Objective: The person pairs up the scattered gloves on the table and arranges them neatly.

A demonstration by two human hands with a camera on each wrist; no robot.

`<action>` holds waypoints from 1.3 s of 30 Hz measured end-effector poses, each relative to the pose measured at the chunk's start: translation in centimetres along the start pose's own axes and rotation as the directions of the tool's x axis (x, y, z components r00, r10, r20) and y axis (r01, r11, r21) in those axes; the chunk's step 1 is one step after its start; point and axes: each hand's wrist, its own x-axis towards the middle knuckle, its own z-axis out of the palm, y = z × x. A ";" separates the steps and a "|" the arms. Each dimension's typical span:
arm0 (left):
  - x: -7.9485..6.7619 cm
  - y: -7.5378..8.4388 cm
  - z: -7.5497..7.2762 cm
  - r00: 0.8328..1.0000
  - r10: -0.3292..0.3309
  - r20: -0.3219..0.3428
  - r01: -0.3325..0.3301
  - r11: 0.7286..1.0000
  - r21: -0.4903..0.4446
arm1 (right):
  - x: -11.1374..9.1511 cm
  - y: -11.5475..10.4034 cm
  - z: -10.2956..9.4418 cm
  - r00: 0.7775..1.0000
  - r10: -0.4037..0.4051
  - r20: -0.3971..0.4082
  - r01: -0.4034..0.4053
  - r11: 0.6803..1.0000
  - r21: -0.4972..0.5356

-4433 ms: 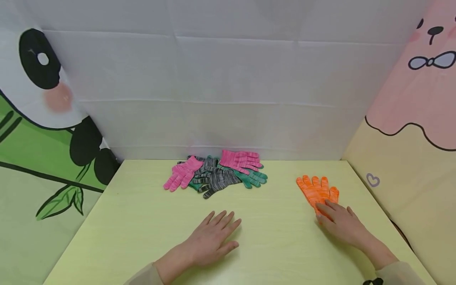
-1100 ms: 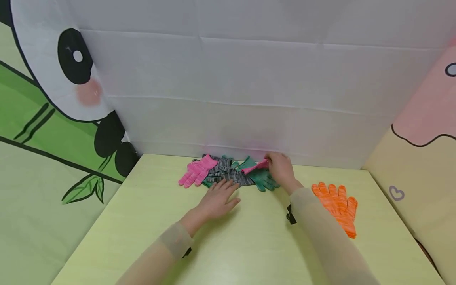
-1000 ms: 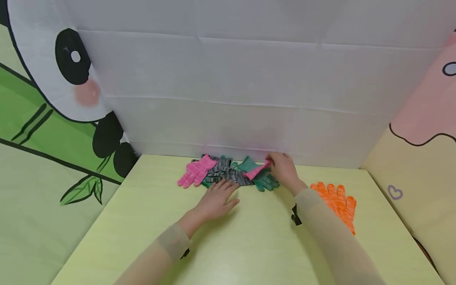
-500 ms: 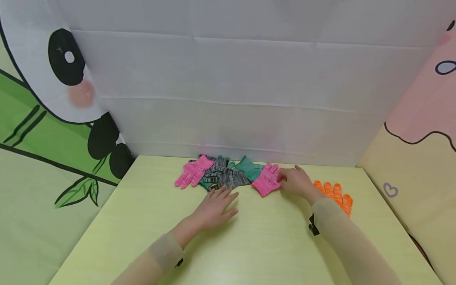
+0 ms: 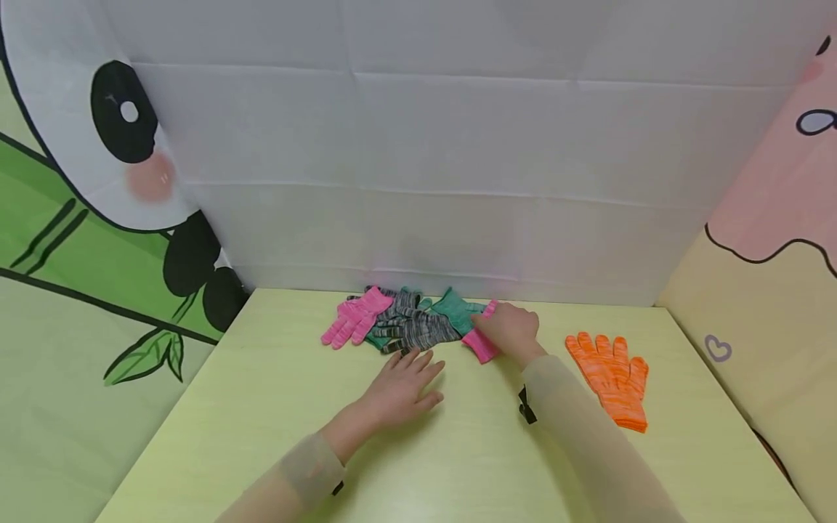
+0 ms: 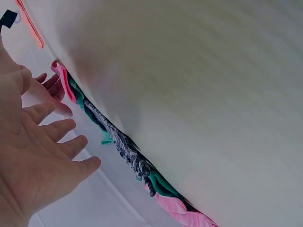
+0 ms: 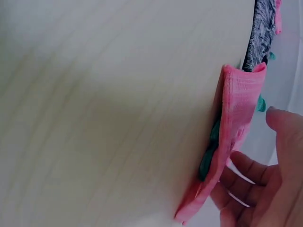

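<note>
My right hand point(image 5: 508, 330) is over a pink glove point(image 5: 480, 347), covering much of it in the head view. In the right wrist view its fingertips point(image 7: 248, 166) touch the pink glove point(image 7: 239, 101), while the thumb stands apart. Beneath lies a green glove point(image 5: 458, 309). My left hand point(image 5: 397, 392) has its fingers spread in front of the pile, holding nothing. Nearest to it is a grey-black striped glove point(image 5: 421, 330). Another pink glove point(image 5: 356, 317) lies at the pile's left end. In the left wrist view the left hand point(image 6: 47, 146) shows straight, separated fingers.
An orange glove point(image 5: 615, 378) lies flat on the right of the pale yellow table point(image 5: 431, 465). A white sheet point(image 5: 425, 181) rises behind the back edge. Printed cloth panels border both sides, a panda figure point(image 5: 124, 116) on the left.
My right hand went from the orange glove to the pile, lifted the right pink glove, turned it and laid it nearer. Now it has shifted left over that glove. My left hand moved forward slightly.
</note>
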 end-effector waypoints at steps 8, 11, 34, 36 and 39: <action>0.3 0.4 0.7 1.000 0.014 0.008 -0.014 1.000 -0.005 | 0.1 -0.7 -0.4 0.996 0.059 0.069 -0.053 0.996 -0.077; 0.4 0.5 0.7 1.000 0.011 0.003 -0.011 1.000 -0.009 | 0.0 -0.7 -1.0 0.991 0.083 0.107 -0.079 0.996 -0.040; -0.5 0.8 -0.1 0.995 0.090 -0.032 -0.092 0.994 -0.056 | -4.0 7.7 -7.9 0.977 -0.175 0.126 0.069 0.810 0.583; -0.6 1.1 -0.3 0.994 0.101 -0.036 -0.103 0.993 -0.062 | -4.7 8.1 -7.9 0.970 -0.204 0.134 0.073 0.767 0.638; -0.9 1.4 -0.3 0.991 0.119 -0.054 -0.122 0.991 -0.059 | -5.9 8.4 -7.6 0.959 -0.237 0.156 0.045 0.672 0.739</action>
